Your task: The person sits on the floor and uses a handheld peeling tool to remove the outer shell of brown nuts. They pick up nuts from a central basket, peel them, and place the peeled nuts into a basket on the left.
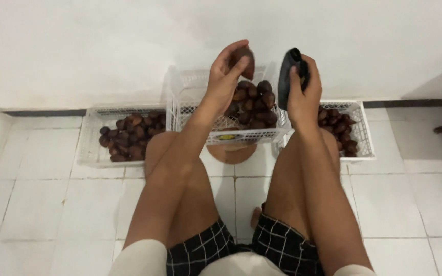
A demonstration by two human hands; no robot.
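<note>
Upper centre of the frame: a brown scaly fruit [243, 61] is pinched between thumb and fingertips of the left hand [224, 76], raised above the middle white crate [180, 110]. A dark, flat brush-like object [288, 76] is clamped in the right hand [303, 92], just beside it. The fruit is judged light and firm, its skin rough, likely prickly; best taken round the broad middle.
</note>
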